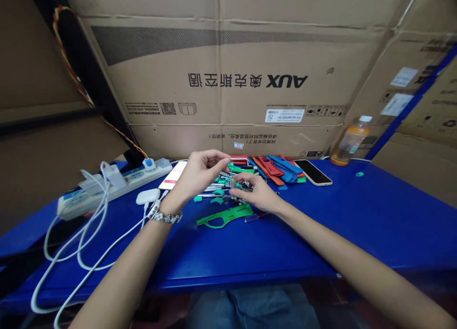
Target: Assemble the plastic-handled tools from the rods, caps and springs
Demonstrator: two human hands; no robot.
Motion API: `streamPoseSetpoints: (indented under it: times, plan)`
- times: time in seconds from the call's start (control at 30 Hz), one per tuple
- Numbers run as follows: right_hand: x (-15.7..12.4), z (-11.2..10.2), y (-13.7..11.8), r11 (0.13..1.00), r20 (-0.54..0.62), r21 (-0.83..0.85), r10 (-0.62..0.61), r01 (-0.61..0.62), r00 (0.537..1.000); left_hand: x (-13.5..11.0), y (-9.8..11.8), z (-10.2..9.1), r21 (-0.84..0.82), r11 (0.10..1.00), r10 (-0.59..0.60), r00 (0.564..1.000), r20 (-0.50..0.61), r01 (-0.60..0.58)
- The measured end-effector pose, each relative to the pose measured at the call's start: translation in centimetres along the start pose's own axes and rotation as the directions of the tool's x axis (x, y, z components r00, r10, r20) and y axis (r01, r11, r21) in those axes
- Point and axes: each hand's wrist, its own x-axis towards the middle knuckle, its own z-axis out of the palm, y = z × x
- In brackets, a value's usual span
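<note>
My left hand [200, 173], with a metal watch on its wrist, is raised over the blue table [357, 214] and pinches a small clear part I cannot name. My right hand [257, 192] rests lower, fingers curled on a small metal piece just below that part. Both hands work over a heap of green, red and blue plastic handle pieces [271, 168] and metal parts. A green plastic handle shell [224, 216] lies flat just in front of my hands, with a small screwdriver [255, 217] beside it.
A white power strip [107, 184] with plugs and white cables [74, 253] lies at the left. A phone [317, 172] lies face up behind the heap, another phone [174, 174] left of it. An orange drink bottle [352, 141] stands by the cardboard boxes [228, 72].
</note>
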Motion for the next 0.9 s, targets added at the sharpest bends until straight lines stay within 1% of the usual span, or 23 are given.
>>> streamPoseSetpoints:
  times: [0.1,0.17,0.23,0.33,0.4,0.5,0.6,0.77,0.9]
  plan:
    - [0.0,0.4,0.2,0.983,0.114,0.176,0.039,-0.059,0.993,-0.6,0.2,-0.5,-0.036,0.998,-0.050,0.999,-0.009,0.050]
    - [-0.3,0.1,0.5,0.971,0.141,0.221,0.060,-0.091,0.988,-1.2,-0.1,-1.2,-0.013,0.995,-0.095,0.995,0.012,0.095]
    - [-0.9,-0.3,0.7,0.984,0.134,0.155,0.067,-0.088,0.989,-2.0,-0.7,-2.0,0.025,0.989,-0.149,0.986,0.070,0.148]
    - [-1.9,-0.7,0.8,0.998,0.122,-0.046,0.048,-0.043,0.991,-3.0,-2.1,-2.7,0.031,0.974,-0.228,0.955,0.191,0.226]
    - [-2.5,-0.5,0.7,0.987,0.154,-0.161,0.028,-0.003,0.988,-3.5,-3.1,-2.8,0.009,0.967,-0.250,0.936,0.247,0.256]
    - [-2.9,0.1,0.4,0.958,0.219,-0.276,-0.020,0.082,0.976,-4.0,-4.1,-2.8,0.003,0.974,-0.216,0.921,0.323,0.228]
    - [-3.0,0.5,0.3,0.944,0.235,-0.305,-0.054,0.126,0.970,-4.5,-4.3,-2.9,0.049,0.983,-0.184,0.904,0.386,0.179]
    - [-3.1,0.4,0.5,0.957,0.221,-0.262,-0.070,0.129,0.973,-5.1,-4.5,-2.8,0.144,0.977,-0.203,0.888,0.414,0.157]
    - [-3.2,-0.1,0.6,0.953,0.209,-0.289,-0.032,0.093,0.977,-5.2,-5.0,-2.4,0.213,0.968,-0.212,0.884,0.416,0.132]
